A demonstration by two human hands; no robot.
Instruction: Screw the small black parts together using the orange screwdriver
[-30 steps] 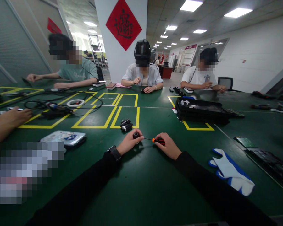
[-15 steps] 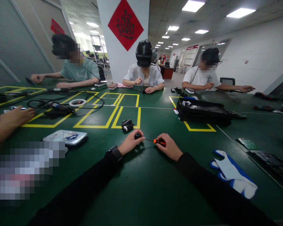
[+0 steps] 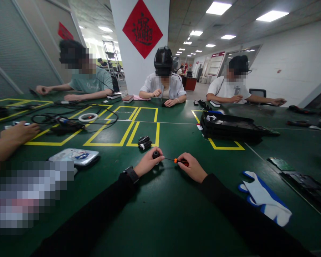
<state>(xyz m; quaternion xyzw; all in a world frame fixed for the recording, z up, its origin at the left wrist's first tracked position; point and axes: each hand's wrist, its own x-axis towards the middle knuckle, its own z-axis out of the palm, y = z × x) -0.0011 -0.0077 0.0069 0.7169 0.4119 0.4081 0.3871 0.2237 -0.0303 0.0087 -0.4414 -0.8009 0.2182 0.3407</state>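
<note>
My left hand (image 3: 149, 162) is closed around a small round black part (image 3: 155, 154), whose exact kind I cannot make out. An orange and black screwdriver (image 3: 182, 162) lies in the grip of my right hand (image 3: 194, 168). Its thin shaft points left and reaches my left fingertips; whether the tip touches the black part is hidden. Both hands are just above the green table (image 3: 160, 210). Just beyond my left hand, a few black cylindrical pieces (image 3: 144, 142) lie together.
White and blue gloves (image 3: 267, 200) rest at right, near a green circuit board (image 3: 280, 163). Black housings (image 3: 230, 126) are stacked farther back. At left are a clear-lidded case (image 3: 74, 157), tangled cables (image 3: 66, 123) and a co-worker's hand (image 3: 20, 134). Several people sit across the table.
My right hand and the screwdriver have shifted very slightly. My left hand keeps its place and hold. The co-worker's outstretched hand at far right has drawn in a little.
</note>
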